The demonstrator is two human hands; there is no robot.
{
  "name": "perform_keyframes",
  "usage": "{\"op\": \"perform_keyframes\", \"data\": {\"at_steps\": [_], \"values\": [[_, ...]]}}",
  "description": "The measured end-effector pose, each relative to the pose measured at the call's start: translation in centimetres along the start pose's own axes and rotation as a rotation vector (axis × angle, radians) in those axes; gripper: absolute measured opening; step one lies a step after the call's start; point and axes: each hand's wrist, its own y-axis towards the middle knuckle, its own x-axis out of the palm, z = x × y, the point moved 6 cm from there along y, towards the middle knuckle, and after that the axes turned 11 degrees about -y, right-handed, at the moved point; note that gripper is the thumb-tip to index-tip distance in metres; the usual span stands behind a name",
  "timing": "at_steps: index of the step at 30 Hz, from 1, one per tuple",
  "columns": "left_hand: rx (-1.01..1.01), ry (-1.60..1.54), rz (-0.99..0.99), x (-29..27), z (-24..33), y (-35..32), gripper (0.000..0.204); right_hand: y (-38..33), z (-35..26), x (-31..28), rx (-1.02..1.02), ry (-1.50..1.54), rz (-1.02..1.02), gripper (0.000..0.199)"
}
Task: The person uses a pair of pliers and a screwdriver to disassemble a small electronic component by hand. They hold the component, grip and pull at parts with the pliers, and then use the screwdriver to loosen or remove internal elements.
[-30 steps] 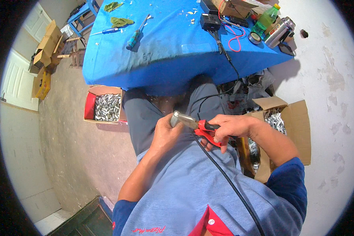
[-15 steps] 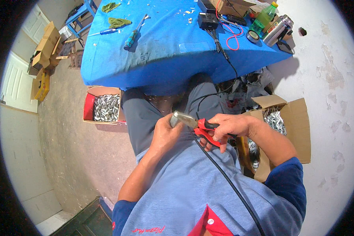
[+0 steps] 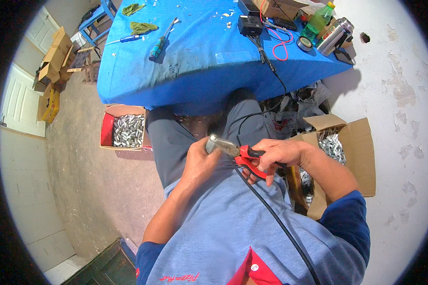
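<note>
Left hand is wrapped tight around a small metal piece, right hand squeezing red-handled pliers on it, near the blue table.

The scene is being lit brightly and evenly, a dark shadow is being cast under the blue table, and straight edges are being bent near the black rim.

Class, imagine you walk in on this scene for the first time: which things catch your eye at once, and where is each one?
In the middle, the right hand grips red-handled pliers against a small metal piece held by the left hand, over the lap. Above them spreads a bright blue table strewn with tools. Cardboard boxes of silvery metal parts stand on the floor at both sides, a red-lined box left and a brown box right.
</note>
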Motion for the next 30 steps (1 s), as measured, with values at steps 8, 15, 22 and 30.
{"op": "perform_keyframes", "data": {"at_steps": [8,15,22,30], "values": [[0.009,0.000,-0.015,0.1,0.0,0.0,0.013,-0.2,-0.2,-0.1,0.019,-0.004,0.008,0.043],[0.046,-0.023,-0.029,0.4,0.3,0.1,0.012,-0.1,-0.4,-0.3,-0.013,0.040,0.035,0.042],[-0.050,0.025,-0.025,0.5,0.8,-0.1,0.024,0.0,-0.2,-0.6,-0.041,0.121,0.071,0.049],[-0.087,-0.064,-0.053,1.7,1.6,-0.3,0.027,1.2,-1.6,-2.1,-0.332,-0.129,0.568,0.036]]}}
